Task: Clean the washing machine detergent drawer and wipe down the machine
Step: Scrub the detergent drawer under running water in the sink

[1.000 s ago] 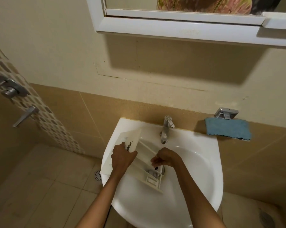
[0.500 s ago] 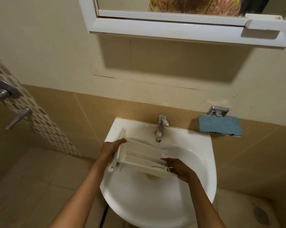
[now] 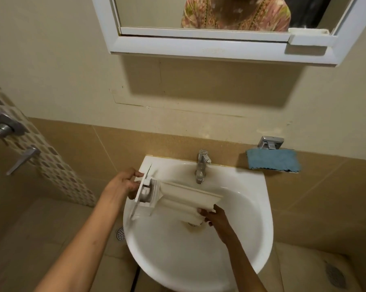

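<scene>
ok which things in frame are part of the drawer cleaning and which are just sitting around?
In the job: detergent drawer, held over the sink by left hand at its front panel and right hand at its back end; tap; blue cloth, likely for wiping.
Just there: mirror cabinet, shower valve, floor drain.

We face a cream wall [image 3: 51, 60] with tan tiles [image 3: 89, 150] below. A white-framed mirror [image 3: 199, 46] hangs above; the floor [image 3: 41, 228] is beige tile.
</scene>
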